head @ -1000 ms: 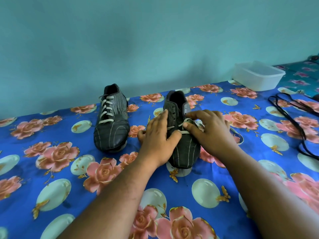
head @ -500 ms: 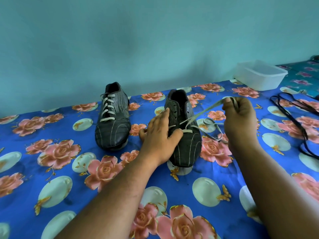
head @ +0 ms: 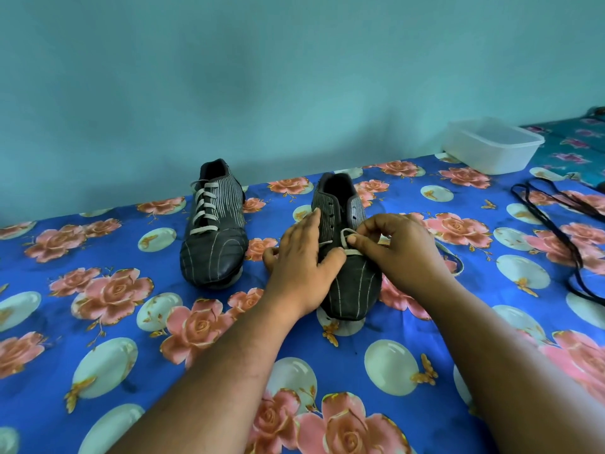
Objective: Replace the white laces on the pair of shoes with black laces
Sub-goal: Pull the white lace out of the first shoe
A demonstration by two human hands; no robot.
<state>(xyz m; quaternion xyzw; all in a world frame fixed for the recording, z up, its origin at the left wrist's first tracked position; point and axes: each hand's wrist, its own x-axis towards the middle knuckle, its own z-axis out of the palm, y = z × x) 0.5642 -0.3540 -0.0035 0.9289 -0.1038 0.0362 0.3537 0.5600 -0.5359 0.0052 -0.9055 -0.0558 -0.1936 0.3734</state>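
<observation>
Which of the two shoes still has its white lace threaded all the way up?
The far-left shoe, standing untouched. The shoe under the hands has bare upper eyelets, with white lace only near its toe.

A room in someone's home: a flowered blue cloth covers the bench against a plain teal-painted wall, with a white plastic tub at its far corner.
</observation>
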